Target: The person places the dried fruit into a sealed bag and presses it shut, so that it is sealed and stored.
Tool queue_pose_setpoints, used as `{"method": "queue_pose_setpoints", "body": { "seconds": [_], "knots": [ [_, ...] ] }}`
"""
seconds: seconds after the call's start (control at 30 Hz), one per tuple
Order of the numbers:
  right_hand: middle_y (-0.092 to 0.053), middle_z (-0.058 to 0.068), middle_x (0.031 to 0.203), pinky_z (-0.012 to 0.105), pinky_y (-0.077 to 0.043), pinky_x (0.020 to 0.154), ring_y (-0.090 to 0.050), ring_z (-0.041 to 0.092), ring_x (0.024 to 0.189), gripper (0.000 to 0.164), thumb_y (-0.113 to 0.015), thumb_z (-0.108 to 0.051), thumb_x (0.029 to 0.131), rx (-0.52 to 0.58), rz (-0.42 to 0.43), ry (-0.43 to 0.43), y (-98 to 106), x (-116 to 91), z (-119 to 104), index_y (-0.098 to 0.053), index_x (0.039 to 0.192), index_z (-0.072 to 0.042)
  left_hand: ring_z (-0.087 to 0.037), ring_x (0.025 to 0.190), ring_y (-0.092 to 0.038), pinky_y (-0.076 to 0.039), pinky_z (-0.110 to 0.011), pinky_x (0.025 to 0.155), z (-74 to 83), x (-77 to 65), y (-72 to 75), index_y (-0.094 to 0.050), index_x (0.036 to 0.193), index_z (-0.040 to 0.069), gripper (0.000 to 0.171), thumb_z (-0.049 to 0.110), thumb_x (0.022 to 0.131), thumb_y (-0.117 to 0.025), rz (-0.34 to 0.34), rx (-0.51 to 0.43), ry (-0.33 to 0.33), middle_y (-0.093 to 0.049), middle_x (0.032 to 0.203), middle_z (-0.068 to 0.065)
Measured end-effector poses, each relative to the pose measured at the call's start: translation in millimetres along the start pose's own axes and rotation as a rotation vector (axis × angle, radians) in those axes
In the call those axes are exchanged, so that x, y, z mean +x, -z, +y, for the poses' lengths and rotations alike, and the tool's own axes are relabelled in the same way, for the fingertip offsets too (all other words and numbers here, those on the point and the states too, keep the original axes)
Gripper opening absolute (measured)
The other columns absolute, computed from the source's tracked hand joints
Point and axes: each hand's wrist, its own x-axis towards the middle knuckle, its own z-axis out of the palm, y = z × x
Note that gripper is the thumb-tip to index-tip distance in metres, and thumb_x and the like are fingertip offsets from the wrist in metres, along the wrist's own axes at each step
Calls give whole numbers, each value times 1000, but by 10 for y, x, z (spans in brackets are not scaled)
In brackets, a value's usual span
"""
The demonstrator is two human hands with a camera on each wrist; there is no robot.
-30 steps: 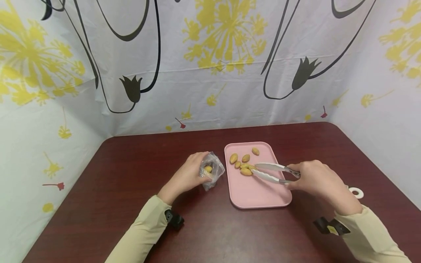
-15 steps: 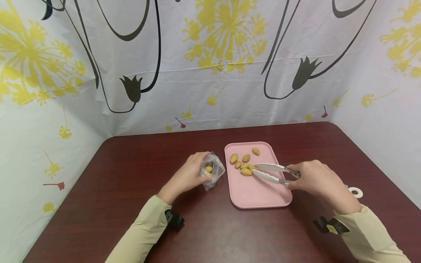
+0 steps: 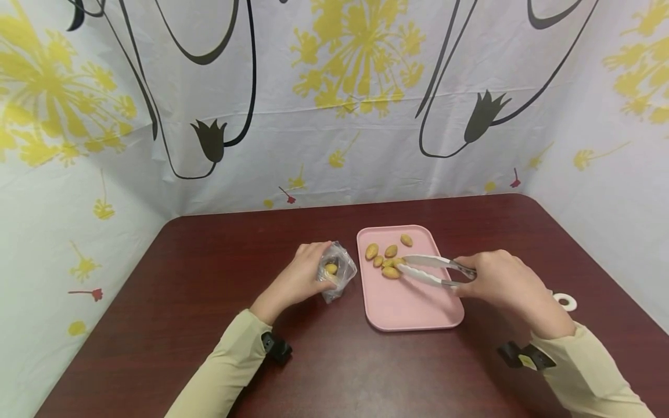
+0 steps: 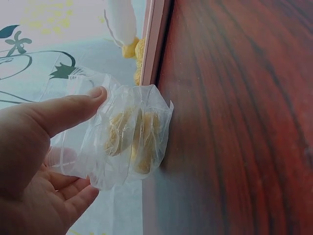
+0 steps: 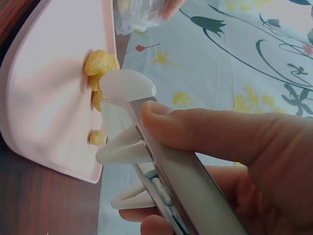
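Observation:
My left hand [image 3: 302, 277] holds a clear plastic bag [image 3: 345, 268] upright just left of a pink tray [image 3: 413, 310]. Its mouth gapes in the head view, and yellow-brown oval fruits [image 4: 146, 147] show through its side in the left wrist view. Over the tray, my right hand [image 3: 504, 284] grips tongs [image 5: 171, 166] with metal arms and white tips, thumb on the upper arm. The tong arms stand apart, their tips at a cluster of wrinkled fruits [image 3: 391, 272]. Whether the tips pinch a fruit cannot be made out. Several other fruits [image 3: 371, 251] lie scattered toward the tray's far end.
A white ring-shaped thing [image 3: 565, 302] lies on the dark red-brown table [image 3: 219, 255], partly behind my right wrist. Small black devices [image 3: 277, 347] are strapped at both wrists. A flower-patterned sheet [image 3: 334, 116] hangs around the back and sides of the table.
The tongs have shifted slightly up and to the left over the fruit cluster, and my right hand rose a little with them. My left hand and the bag have stayed in place.

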Motion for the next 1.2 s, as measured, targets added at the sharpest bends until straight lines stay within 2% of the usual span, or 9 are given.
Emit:
{"method": "queue_pose_setpoints", "body": {
  "seconds": [0.23, 0.5, 0.6, 0.77, 1.2],
  "knots": [
    [-66, -5, 74, 44, -45, 59, -57, 19, 68, 47, -79, -40, 69, -4, 35, 43, 15, 11, -58, -72, 109, -16, -32, 123, -41, -39, -42, 104, 22, -7, 21, -41, 140, 0, 84, 24, 72, -84, -4, 0, 8, -50, 137, -16],
    [-59, -8, 66, 38, -42, 56, -52, 16, 63, 40, -79, -34, 68, 10, 67, 65, 24, 22, -152, -72, 104, -17, -32, 122, -42, -40, -42, 103, 27, -16, 25, -41, 140, 1, 85, 24, 72, -85, -6, -1, 10, -50, 136, -15],
    [-59, -7, 65, 36, -41, 54, -51, 16, 62, 43, -79, -33, 68, 20, 67, 66, 34, 32, -201, -72, 106, -15, -32, 121, -42, -41, -42, 102, 26, -20, 22, -41, 140, 1, 85, 25, 72, -85, -3, 2, 10, -50, 136, -15],
    [-63, -5, 68, 36, -42, 56, -53, 17, 63, 51, -79, -33, 67, 33, 59, 73, 51, 55, -291, -71, 111, -10, -32, 120, -43, -41, -42, 102, 24, -25, 21, -41, 140, 1, 84, 25, 72, -85, 7, 1, 4, -51, 135, -15],
    [-71, 3, 83, 41, -47, 59, -59, 20, 68, 51, -80, -34, 68, 14, 54, 116, 72, 112, -509, -71, 114, -13, -31, 122, -42, -41, -42, 102, 33, -34, 25, -41, 141, 3, 83, 24, 73, -84, -9, -2, 24, -49, 137, -13]
  ]
}}
